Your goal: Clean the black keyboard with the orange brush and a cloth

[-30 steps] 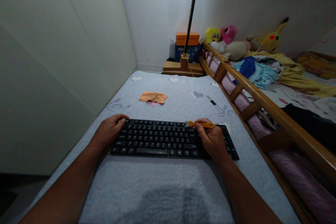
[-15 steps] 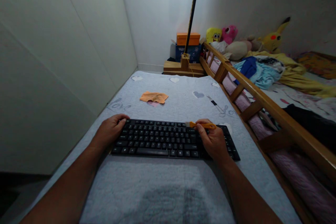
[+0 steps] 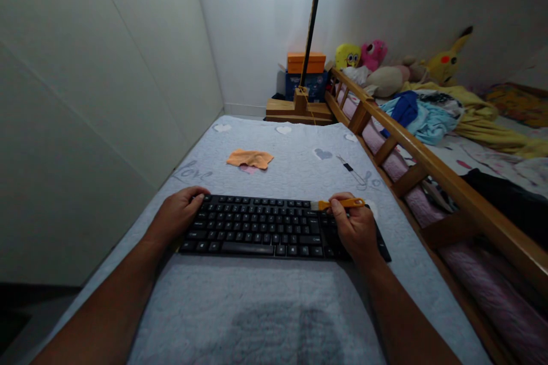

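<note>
Squarely across the middle of the surface, between its left and right edges, lies the black plastic keyboard, flat, with its space-bar side towards us. At the far side of its keys, near the right-hand end of the main block, rest the pale bristles of a small yellow-handled brush; whether they press down or only skim, we cannot tell.

Change noted: the brush has slid rightwards along the keyboard's far side, and our right hand has gone with it. We judge that this brings the bristles closer to the number-pad end, with the hand covering part of that section.

Right hand: thumb and fingertips pinch the handle, the looped end poking out to the right. Left hand: at the keyboard's far left corner, fingers close together, thumb over the top; whether the fingertips curl underneath, we cannot tell. It has stayed put, which we take as steadying.

Farther out, towards the far edge of the pale blue quilted surface, a crumpled orange cloth lies left of centre. Near the right edge, a slim metal tool with a black grip lies slantwise, apart from the keyboard. Beyond that edge runs a varnished wooden rail, with rumpled blue clothes on its other side.
</note>
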{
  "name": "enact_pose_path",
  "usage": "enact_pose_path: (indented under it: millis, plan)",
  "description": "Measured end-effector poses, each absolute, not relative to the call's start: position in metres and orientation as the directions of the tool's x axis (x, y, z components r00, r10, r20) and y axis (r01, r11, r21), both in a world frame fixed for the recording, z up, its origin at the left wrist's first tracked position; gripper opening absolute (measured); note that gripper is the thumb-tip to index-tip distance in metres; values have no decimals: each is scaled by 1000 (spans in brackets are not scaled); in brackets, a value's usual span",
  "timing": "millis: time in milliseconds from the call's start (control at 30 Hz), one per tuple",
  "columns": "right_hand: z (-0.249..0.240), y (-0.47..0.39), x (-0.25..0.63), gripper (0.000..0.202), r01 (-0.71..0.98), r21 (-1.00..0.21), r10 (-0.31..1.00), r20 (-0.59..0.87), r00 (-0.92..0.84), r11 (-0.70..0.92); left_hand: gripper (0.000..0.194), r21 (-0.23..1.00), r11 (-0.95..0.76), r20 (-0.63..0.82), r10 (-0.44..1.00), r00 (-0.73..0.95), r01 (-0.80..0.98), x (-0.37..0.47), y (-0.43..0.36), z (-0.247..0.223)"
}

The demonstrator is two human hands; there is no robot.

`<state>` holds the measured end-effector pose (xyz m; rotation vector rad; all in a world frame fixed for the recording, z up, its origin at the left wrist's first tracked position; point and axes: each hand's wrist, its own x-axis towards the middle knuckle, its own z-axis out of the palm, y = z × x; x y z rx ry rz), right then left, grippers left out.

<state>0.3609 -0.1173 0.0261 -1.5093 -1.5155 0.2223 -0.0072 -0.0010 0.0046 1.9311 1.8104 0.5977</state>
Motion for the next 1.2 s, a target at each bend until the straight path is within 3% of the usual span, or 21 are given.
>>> enact_pose_path:
  millis: [400, 700, 1000, 1200]
  plan:
    - [23, -115, 359, 19, 650, -720, 843, 488, 225, 244, 40, 584, -63, 38, 998, 50, 810, -6, -2, 6]
    - [24, -115, 359, 21, 716, -659, 849, 496, 181, 233, 38, 584, -66, 34, 998, 57, 809, -6, -1, 6]
    - [25, -117, 360, 20, 637, -726, 845, 491, 213, 261, 36, 581, -52, 15, 998, 53, 812, -6, 0, 6]
    - [31, -122, 356, 21, 609, -741, 888, 443, 124, 284, 36, 581, -42, 8, 999, 45, 813, -6, 0, 5]
